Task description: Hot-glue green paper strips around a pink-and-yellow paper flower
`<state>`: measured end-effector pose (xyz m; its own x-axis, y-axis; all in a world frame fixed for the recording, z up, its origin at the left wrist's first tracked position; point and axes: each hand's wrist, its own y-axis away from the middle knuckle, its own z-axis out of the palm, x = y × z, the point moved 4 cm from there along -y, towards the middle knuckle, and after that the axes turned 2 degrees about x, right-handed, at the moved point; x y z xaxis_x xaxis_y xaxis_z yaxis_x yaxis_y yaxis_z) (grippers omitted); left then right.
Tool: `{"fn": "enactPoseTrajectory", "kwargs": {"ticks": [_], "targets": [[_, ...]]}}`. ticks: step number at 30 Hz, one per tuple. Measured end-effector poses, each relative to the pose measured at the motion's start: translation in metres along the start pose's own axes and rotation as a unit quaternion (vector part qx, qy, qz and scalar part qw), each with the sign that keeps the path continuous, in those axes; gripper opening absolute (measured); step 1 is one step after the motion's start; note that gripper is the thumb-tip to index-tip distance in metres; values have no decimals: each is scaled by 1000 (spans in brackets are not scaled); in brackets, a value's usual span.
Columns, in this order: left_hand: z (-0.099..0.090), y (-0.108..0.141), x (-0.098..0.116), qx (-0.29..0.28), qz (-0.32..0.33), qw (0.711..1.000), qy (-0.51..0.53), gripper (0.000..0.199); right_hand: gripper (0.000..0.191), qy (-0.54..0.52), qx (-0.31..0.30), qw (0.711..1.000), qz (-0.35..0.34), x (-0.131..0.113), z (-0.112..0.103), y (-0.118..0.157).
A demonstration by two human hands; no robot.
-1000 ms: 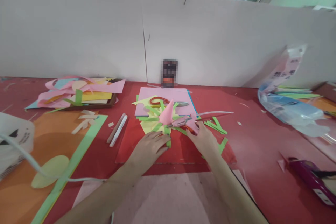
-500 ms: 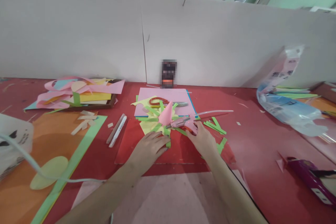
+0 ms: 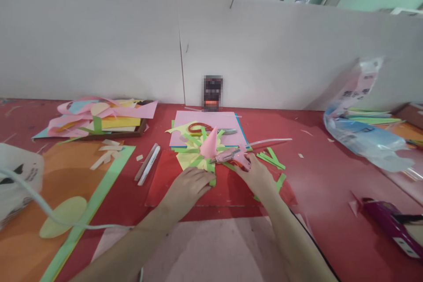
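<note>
A pink paper cone [image 3: 209, 144] stands at the middle of a flower-like piece of yellow paper [image 3: 185, 161] with green paper strips radiating from it. My right hand [image 3: 256, 173] is wrapped around the grip of a pink hot glue gun [image 3: 228, 155]. The gun's nozzle points left, close to the cone's base, and a clear glue stick [image 3: 271, 142] sticks out of its back. At the near side of the flower, my left hand [image 3: 190, 183] has its fingers closed on the end of a green paper strip [image 3: 212, 181].
Red-handled scissors [image 3: 228, 131] lie on stacked coloured sheets [image 3: 205, 116] behind the flower. Two pens [image 3: 148, 165] are at left, beside a tray of paper scraps [image 3: 143, 128]. Green offcuts [image 3: 271, 158] lie right. A purple tool [image 3: 390, 224] and plastic bag [image 3: 366, 136] are further right.
The glue gun has tilted slightly, its back end a little lower, with the nozzle still by the cone's base. My left hand stays almost in place.
</note>
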<state>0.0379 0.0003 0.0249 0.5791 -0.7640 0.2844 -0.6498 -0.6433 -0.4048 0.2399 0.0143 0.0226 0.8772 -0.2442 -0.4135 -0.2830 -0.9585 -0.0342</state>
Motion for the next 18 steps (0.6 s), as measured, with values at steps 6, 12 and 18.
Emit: {"fn": "enactPoseTrajectory", "kwargs": {"ticks": [6, 12, 18], "targets": [[2, 2, 4, 10, 47, 999, 6, 23, 41, -15, 6, 1000, 0, 1, 0, 0], [-3, 1, 8, 23, 69, 997, -3, 24, 42, -8, -2, 1000, 4, 0, -4, 1], [-5, 1, 10, 36, 64, 997, 10, 25, 42, 2, -6, 1000, -2, -1, -5, 1]]}}
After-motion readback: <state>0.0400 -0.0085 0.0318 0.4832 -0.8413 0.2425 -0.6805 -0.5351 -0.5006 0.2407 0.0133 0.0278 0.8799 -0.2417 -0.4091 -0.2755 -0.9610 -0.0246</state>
